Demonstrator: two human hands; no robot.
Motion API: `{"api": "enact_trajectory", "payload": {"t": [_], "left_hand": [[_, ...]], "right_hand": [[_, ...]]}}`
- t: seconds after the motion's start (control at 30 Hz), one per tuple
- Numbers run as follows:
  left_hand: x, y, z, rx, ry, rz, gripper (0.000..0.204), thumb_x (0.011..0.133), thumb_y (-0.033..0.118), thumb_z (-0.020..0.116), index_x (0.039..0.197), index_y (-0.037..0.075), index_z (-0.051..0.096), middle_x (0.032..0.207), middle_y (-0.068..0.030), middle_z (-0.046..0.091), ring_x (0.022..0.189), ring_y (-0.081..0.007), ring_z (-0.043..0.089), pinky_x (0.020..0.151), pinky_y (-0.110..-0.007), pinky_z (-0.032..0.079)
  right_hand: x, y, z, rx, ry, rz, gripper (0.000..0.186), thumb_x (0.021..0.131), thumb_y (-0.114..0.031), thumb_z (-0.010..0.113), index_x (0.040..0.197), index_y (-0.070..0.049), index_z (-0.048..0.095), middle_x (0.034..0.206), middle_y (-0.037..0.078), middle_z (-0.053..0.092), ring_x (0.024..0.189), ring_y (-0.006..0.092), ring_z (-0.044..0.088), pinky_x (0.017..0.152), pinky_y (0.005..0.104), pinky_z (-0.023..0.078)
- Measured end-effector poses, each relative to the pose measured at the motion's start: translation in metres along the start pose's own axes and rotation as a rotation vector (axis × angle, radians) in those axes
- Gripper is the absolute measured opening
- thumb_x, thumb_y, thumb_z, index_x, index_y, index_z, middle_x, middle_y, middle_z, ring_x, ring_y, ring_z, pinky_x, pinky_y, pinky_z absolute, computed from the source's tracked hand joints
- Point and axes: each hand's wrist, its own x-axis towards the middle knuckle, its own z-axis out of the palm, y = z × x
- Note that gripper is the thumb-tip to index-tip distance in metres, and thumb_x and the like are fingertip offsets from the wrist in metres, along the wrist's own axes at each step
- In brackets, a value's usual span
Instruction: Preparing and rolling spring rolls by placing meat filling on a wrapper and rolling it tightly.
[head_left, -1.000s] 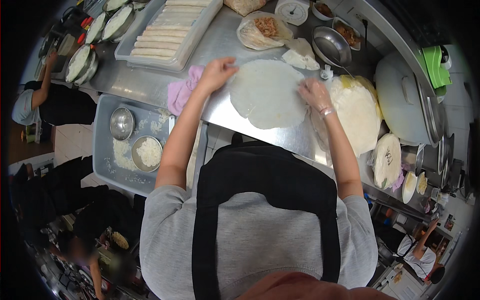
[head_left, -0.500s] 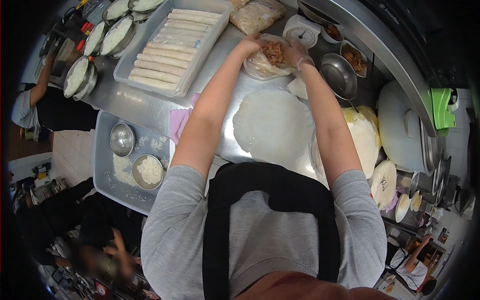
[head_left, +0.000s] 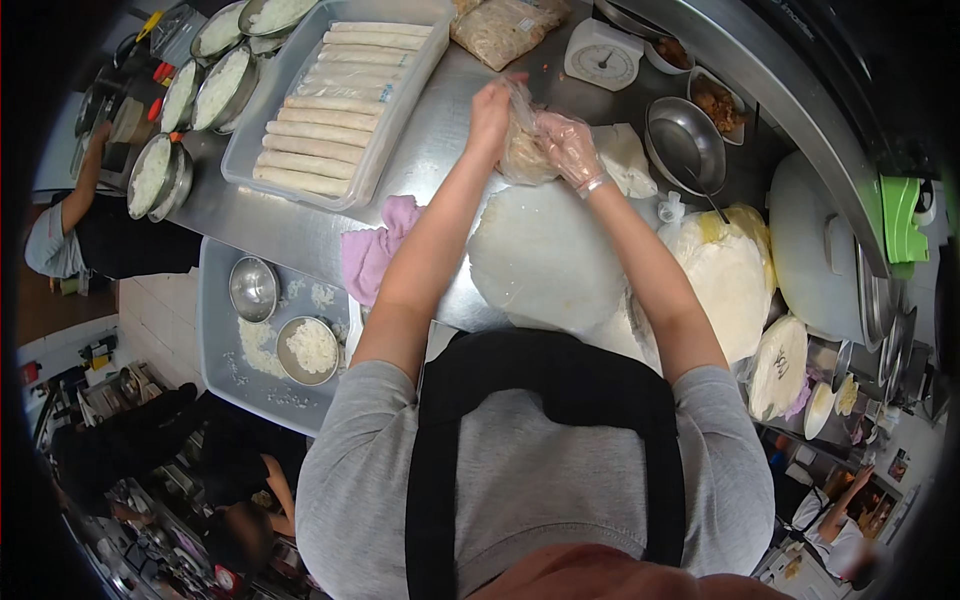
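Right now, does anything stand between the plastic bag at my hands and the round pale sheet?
Nothing visible stands between the plastic bag and the round pale sheet; the left hand and gloved right hand are at the bag's sides.

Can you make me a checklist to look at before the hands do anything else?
1. Bag held: ok. The left grip holds the plastic bag, and the right grip is against it.
2. Right grip covered: ok, it looks wrapped in clear plastic.
3. White sheet flat: ok, the part in view lies flat on the metal table.
4. Purple cloth off the sheet: ok, it lies to the left.
5. How full the bag is: cannot tell, crumpled plastic and fingers hide it.
6. Scale reading: cannot tell, too small.
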Motion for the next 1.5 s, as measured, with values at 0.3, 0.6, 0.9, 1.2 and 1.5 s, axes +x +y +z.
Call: {"api": "enact_trajectory", "payload": {"t": [0.3, 0.6, 0.9, 1.2, 1.5], "left_hand": [[0.018, -0.011, -0.016, 0.528, -0.104, 0.013, 0.036, 0.090, 0.016, 0.044, 0.117, -0.003, 0.056, 0.109, -0.0115, 0.063, 0.094, -0.0175, 0.059, 0.083, -0.029, 0.045], [0.004, -0.002, -0.026, 0.558, -0.071, -0.150, 0.044, 0.090, 0.027, 0.045, 0.121, -0.004, 0.052, 0.116, -0.0183, 0.058, 0.109, -0.0259, 0.054, 0.091, -0.033, 0.041], [0.004, -0.014, -0.023, 0.698, -0.004, 0.016, 0.041, 0.089, 0.030, 0.044, 0.116, 0.000, 0.056, 0.115, -0.0224, 0.058, 0.110, -0.0352, 0.054, 0.091, -0.038, 0.041], [0.019, -0.030, -0.040, 0.656, 0.031, 0.044, 0.040, 0.087, 0.027, 0.044, 0.114, 0.000, 0.058, 0.111, -0.0229, 0.060, 0.108, -0.0351, 0.055, 0.091, -0.038, 0.042], [0.004, -0.013, -0.011, 0.943, 0.006, 0.099, 0.041, 0.084, 0.028, 0.044, 0.112, 0.002, 0.059, 0.109, -0.0214, 0.061, 0.107, -0.0369, 0.054, 0.092, -0.041, 0.041]], "right_hand": [[0.044, 0.041, -0.048, -0.056, -0.242, 0.648, 0.026, 0.082, -0.029, 0.054, 0.098, -0.010, 0.065, 0.094, 0.012, 0.066, 0.093, 0.0308, 0.060, 0.086, 0.0382, 0.045], [0.035, -0.046, -0.044, -0.153, -0.406, 0.553, 0.040, 0.075, -0.036, 0.063, 0.093, 0.000, 0.065, 0.090, 0.023, 0.065, 0.087, 0.0402, 0.062, 0.082, 0.0446, 0.048], [0.023, -0.006, 0.009, -0.138, -0.328, 0.521, 0.054, 0.069, -0.027, 0.070, 0.111, 0.004, 0.055, 0.103, 0.025, 0.061, 0.097, 0.0348, 0.060, 0.085, 0.0390, 0.047], [0.021, -0.009, -0.007, 0.230, -0.355, 0.535, 0.056, 0.069, -0.025, 0.071, 0.119, -0.007, 0.055, 0.107, 0.018, 0.062, 0.100, 0.0328, 0.059, 0.090, 0.0356, 0.045], [0.000, 0.018, -0.016, 0.828, -0.013, 0.883, 0.033, 0.071, -0.009, 0.069, 0.101, 0.003, 0.059, 0.095, 0.011, 0.062, 0.087, 0.0189, 0.061, 0.077, 0.0299, 0.050]]}}
